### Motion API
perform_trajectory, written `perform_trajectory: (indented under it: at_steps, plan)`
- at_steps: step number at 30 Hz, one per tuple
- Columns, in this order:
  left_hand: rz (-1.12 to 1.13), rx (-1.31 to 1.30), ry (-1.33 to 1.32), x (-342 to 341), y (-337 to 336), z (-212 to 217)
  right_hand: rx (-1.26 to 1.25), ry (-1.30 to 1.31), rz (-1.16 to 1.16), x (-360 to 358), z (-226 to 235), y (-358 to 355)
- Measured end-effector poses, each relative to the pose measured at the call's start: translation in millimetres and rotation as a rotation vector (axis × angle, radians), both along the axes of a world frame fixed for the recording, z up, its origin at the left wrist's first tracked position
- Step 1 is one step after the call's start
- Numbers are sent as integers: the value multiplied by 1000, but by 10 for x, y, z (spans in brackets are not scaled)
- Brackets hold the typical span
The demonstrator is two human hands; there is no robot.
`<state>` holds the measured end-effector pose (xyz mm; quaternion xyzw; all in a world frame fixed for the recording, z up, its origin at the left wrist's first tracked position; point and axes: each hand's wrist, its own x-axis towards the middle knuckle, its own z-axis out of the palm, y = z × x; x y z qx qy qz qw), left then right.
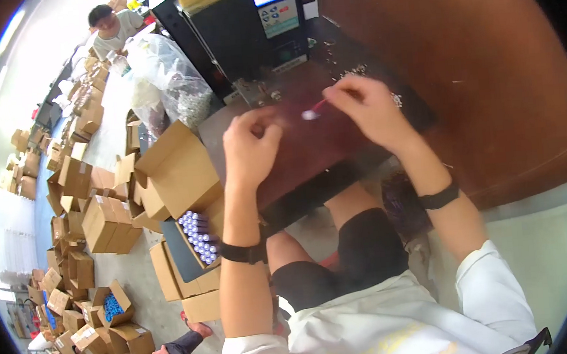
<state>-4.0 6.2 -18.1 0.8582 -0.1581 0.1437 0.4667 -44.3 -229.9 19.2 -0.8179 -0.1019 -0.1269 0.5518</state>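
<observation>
My right hand (366, 107) is closed in a pinch on a thin red stick (318, 105) with a pale, blurred tip, held above the dark tabletop (308, 152). To its left, my left hand (252, 143) hovers over the table with thumb and forefinger apart. Motion smears its fingertips, but nothing shows between them. Just beyond both hands, a small metal fixture (250, 93) sits at the foot of a black machine (252, 36) with a lit screen and buttons. Small shiny parts (352, 72) lie scattered on the table's right side.
An open carton (179, 168) stands left of the table, near a tray of purple cylinders (199, 238) with pale ends. Clear plastic bags (172, 72) hold small metal parts. Many cartons (107, 224) crowd the floor. A brown panel (462, 83) borders the right. Other people sit nearby.
</observation>
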Motion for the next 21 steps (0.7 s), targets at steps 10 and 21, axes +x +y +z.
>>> perform_trajectory:
  at_steps: [10, 21]
  plan:
    - [-8, 34, 25, 14, -29, 59, -392, 476, -278, -1184, -307, -1808]
    - [12, 74, 16, -44, -59, 59, -466, 155, -251, -85, -981, -1109]
